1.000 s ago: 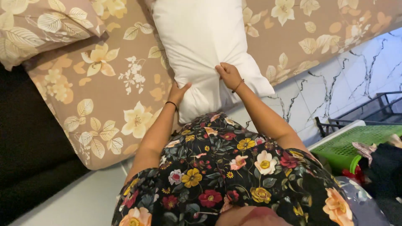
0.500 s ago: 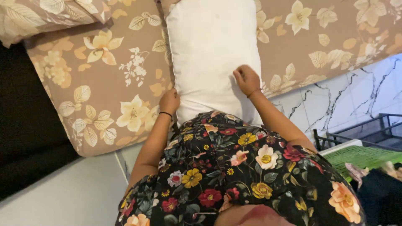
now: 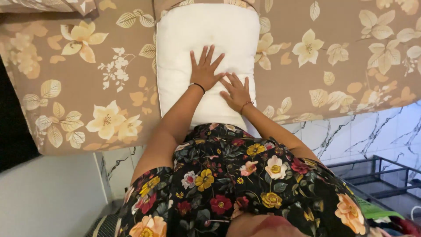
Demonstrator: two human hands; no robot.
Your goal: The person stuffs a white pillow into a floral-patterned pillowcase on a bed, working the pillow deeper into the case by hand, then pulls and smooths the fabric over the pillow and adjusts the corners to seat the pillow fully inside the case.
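On the bed: a white pillow (image 3: 206, 61) lies upright on a brown floral bedsheet (image 3: 87, 87).
Left hand (image 3: 205, 70): flat, fingers spread, palm pressing the pillow's middle, grasping nothing.
Right hand (image 3: 237, 92): flat, released, resting on the pillow's lower right part, just beside the left hand.
Edges: bedsheet lies bare on both sides of the pillow; the mattress edge meets marbled floor tiles (image 3: 351, 131) below.

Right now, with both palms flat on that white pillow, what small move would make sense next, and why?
Probably a gentle sweep of both palms outward toward the pillow's edges. The left hand and right hand lie flat, fingers spread, close together near the middle of the white pillow, which rests on the brown floral bedspread. Only the centre is under the hands, so the sides likely remain to be smoothed.
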